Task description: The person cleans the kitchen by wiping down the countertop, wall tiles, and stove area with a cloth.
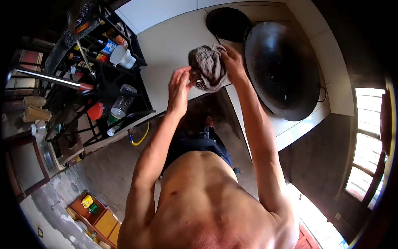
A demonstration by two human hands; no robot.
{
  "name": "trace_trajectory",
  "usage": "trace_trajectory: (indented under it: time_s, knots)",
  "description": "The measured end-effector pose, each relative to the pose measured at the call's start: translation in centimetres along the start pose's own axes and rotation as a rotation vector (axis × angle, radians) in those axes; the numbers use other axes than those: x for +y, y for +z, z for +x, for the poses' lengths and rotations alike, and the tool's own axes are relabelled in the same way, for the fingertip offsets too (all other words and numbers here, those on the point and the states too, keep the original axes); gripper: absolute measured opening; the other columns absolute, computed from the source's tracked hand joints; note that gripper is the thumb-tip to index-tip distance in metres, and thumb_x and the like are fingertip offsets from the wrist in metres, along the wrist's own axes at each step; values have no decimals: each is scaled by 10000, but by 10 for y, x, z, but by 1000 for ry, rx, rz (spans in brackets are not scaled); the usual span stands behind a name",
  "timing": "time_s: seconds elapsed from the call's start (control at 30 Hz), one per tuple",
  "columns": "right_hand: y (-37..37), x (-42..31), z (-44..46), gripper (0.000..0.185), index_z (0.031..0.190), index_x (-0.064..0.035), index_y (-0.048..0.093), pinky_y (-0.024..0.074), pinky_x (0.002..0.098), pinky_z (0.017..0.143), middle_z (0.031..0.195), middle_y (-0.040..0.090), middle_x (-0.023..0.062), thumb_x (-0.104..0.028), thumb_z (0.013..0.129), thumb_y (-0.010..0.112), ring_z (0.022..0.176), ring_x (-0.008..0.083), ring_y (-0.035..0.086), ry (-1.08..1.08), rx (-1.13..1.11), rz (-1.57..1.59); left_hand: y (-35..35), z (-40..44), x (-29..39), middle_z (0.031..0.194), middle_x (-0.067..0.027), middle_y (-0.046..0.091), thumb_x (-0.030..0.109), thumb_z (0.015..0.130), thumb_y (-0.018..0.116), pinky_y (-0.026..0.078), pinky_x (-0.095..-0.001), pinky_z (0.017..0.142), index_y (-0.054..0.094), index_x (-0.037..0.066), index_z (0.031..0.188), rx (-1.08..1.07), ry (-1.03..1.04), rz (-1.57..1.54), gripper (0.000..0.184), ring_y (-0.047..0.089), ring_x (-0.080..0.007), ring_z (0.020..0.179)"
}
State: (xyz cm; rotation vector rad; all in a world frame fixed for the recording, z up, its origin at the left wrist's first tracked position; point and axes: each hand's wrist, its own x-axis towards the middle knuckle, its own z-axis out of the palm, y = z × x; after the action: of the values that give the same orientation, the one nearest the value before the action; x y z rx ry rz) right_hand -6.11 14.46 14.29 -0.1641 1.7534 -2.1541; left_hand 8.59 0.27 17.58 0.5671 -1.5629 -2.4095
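A crumpled grey-brown rag [209, 64] is held up in front of me over the front edge of the tiled counter [166, 45]. Its lower left part shows a dark and light checked pattern. My right hand [233, 63] grips the rag's upper right side, fingers closed on the cloth. At the left edge, my left hand [179, 89] pinches it between fingers and thumb, though the fingertips are partly hidden. Just right of my right hand sits a large dark wok [286, 70]. Behind the rag lies a round black pan or lid [227, 24].
A black rack [139, 52] on the left holds bottles, a white cup [122, 57] and a clear plastic bottle [123, 101]. A long-handled utensil [49, 78] juts out there. Low at left stands a wooden cabinet [103, 224]. A bright window [367, 141] is at right.
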Motion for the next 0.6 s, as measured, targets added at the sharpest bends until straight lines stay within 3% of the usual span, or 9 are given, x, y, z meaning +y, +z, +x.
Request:
trace_trajectory:
  time_s: [0.07, 0.1, 0.13, 0.23, 0.27, 0.37, 0.4, 0.47, 0.6]
  knots:
    - [-30, 30, 20, 448, 1192, 58, 493, 460, 390, 852, 1088, 593, 230, -150, 812, 608, 999, 326, 586, -190, 433, -779, -11, -9, -22, 1259, -101, 464, 258, 905, 535, 383, -375, 959, 440, 59, 1246, 150, -242, 304, 406, 478, -227, 1134]
    - [-33, 22, 14, 509, 1183, 63, 489, 446, 418, 863, 1057, 587, 273, -179, 763, 643, 1011, 376, 572, -240, 402, -791, -18, -19, -34, 1210, -95, 496, 213, 898, 543, 415, -348, 905, 443, 50, 1236, 103, -67, 417, 389, 505, -200, 1075]
    - [-36, 23, 9, 617, 1265, 22, 422, 390, 435, 948, 1164, 518, 294, -257, 771, 663, 1138, 399, 482, -332, 235, -811, -28, -26, -49, 1161, -89, 528, 169, 891, 552, 446, -321, 851, 445, 40, 1225, 57, 101, 528, 374, 531, -173, 1016]
    - [-17, 35, -7, 857, 1394, -104, 281, 200, 511, 1057, 1392, 228, 312, -553, 751, 628, 1303, 480, 176, -447, -48, -1254, -56, -52, -66, 1068, -91, 574, 184, 926, 521, 486, -268, 756, 490, 14, 1166, -17, -181, 356, 296, 594, -149, 864]
    - [-10, 37, -13, 868, 1404, -151, 280, 193, 550, 1045, 1388, 218, 327, -628, 742, 576, 1302, 490, 174, -445, -110, -1323, -66, -61, -70, 1056, -87, 581, 191, 933, 513, 491, -253, 736, 504, 5, 1146, -45, -231, 333, 282, 601, -143, 849]
    - [9, 66, -9, 838, 1403, -220, 296, 166, 613, 1026, 1402, 184, 328, -651, 731, 553, 1306, 506, 148, -449, -161, -1386, -97, -90, -65, 997, -78, 598, 182, 937, 508, 493, -224, 710, 531, 0, 1110, -7, -239, 344, 252, 610, -131, 827]
    - [19, 76, -12, 764, 1387, -222, 334, 153, 607, 1035, 1428, 197, 266, -610, 764, 546, 1320, 464, 159, -370, -206, -1363, -108, -102, -63, 990, -80, 600, 177, 936, 510, 494, -220, 703, 536, 3, 1106, 48, -250, 327, 245, 613, -132, 818]
    - [48, 95, -22, 660, 1358, -192, 390, 143, 588, 1050, 1444, 230, 185, -529, 811, 539, 1341, 391, 170, -447, -267, -1533, -131, -129, -58, 946, -76, 610, 177, 937, 505, 498, -222, 686, 552, 2, 1076, 160, -161, 361, 228, 613, -128, 790]
    - [99, 113, -35, 543, 1317, -116, 441, 150, 549, 1066, 1445, 259, 125, -420, 870, 495, 1353, 305, 187, -537, -435, -1420, -227, -205, -88, 851, -64, 601, 178, 914, 509, 501, -256, 642, 576, 23, 1014, 511, -410, 422, 196, 590, -133, 691]
